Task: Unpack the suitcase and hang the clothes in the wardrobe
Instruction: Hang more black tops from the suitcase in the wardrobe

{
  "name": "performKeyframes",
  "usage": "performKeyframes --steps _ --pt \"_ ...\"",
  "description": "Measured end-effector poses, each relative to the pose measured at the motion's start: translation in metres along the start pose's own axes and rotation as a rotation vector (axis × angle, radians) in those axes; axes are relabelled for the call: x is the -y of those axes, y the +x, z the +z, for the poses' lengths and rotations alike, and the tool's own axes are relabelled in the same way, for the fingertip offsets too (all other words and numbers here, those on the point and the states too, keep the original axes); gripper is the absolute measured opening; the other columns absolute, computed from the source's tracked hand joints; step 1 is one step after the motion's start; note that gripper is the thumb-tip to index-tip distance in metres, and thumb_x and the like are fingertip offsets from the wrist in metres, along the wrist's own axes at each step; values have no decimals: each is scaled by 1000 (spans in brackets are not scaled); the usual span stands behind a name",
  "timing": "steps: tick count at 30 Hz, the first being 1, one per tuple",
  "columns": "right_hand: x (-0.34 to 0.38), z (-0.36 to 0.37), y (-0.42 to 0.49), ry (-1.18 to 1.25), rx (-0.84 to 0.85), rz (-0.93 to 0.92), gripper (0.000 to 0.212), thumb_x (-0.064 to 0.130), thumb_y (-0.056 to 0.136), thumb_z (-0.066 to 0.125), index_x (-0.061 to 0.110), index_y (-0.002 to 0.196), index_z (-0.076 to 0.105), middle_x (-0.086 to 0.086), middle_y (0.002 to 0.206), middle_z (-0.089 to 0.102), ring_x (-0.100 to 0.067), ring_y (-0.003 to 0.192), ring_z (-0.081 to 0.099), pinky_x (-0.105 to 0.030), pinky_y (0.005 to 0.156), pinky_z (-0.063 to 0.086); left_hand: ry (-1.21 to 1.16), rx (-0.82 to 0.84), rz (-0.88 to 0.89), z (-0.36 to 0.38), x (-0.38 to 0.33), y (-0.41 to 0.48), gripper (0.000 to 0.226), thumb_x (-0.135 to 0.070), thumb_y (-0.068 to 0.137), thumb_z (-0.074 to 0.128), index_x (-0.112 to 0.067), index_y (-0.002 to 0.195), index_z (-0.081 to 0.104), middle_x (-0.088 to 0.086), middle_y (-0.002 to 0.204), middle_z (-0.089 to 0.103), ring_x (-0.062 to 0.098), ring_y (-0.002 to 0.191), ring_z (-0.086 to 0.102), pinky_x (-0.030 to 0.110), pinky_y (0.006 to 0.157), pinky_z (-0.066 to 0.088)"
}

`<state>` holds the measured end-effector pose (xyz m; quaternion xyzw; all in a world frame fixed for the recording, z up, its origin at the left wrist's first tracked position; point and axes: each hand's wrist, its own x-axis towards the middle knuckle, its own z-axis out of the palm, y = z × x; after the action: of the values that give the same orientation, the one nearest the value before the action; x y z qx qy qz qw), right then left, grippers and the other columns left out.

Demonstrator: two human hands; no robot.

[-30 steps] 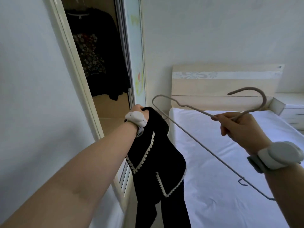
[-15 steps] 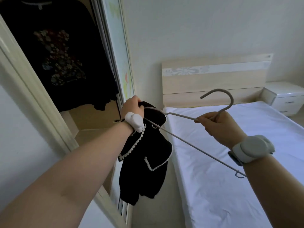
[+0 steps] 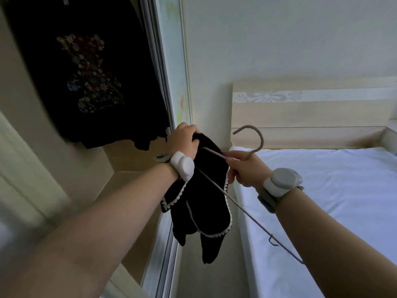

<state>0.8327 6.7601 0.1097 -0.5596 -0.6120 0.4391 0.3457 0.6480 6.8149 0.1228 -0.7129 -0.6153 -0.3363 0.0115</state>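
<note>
standing by the bed (image 3: pixel 335 207), i see the left hand (image 3: pixel 185 140) clenched round the top of a small black garment (image 3: pixel 203 204) with white scalloped trim, which hangs from that fist just outside the open wardrobe (image 3: pixel 126 158), between the sliding door (image 3: pixel 171 87) and the edge of the mattress. the right hand (image 3: pixel 247 168) is gripping a thin grey wire hanger (image 3: pixel 262 139) at the neck, hook up, with one arm of the wire reaching across the cloth towards the left fist and the other slanting down along the right forearm. the garment looks light, soft and floppy, so i'd judge it will sag and slip off a bare wire unless it's held by the shoulder or neckline and fed over one end at a time. the hanger looks stiff enough but springy, and is best held right under the hook as it is now. inside the wardrobe another dark top (image 3: pixel 90 72) with a flowery bear shape on the front is already hung. each wrist wears a pale band (image 3: pixel 281 182). i can read no brand, label or writing anywhere, and the headboard (image 3: pixel 311 112) has only a floral strip.
</note>
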Motion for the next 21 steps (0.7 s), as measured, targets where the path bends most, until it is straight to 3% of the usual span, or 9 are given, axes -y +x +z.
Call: performKeyframes --steps 2,4,8,11,14,21 --pt "5 -10 31 31 -41 -80 24 12 95 49 10 111 66 8 39 47 -4 31 37 -11 35 28 30 -7 -50 6 20 25 18 -11 87 52 -13 101 63 7 109 56 28 93 57 36 74 48" --pt "13 -23 64 56 -64 -119 19 11 93 52 8 99 70 9 39 41 -3 34 35 -12 37 28 101 -38 -109 10 42 53 19 -15 90 50 -15 105 62 7 109 55 29 91 58 34 69 46" --pt "13 -29 100 63 -32 -195 20 15 92 56 24 84 72 3 49 44 -14 49 39 -27 52 34 176 -75 -160 12 69 76 25 -12 95 44 -12 115 60 12 112 55 33 93 58 35 65 43" --pt "17 -26 132 93 46 -251 23 12 92 55 24 83 72 0 50 44 -14 48 37 -25 49 32 214 -122 -226 12 85 89 29 -10 96 42 -12 118 60 13 116 53 33 98 56 38 73 45" --pt "23 -24 160 99 159 -247 20 10 94 53 14 92 72 10 40 40 -5 39 34 -15 39 29 331 -186 -278 6 108 94 27 -11 94 46 -15 116 62 15 114 49 33 98 51 39 75 45" --pt "61 -23 212 -87 357 -343 23 12 93 53 23 88 72 8 40 42 -8 43 36 -16 41 32 364 -45 -453 -11 161 103 26 -15 96 39 -12 114 59 15 113 53 35 94 55 39 68 43"
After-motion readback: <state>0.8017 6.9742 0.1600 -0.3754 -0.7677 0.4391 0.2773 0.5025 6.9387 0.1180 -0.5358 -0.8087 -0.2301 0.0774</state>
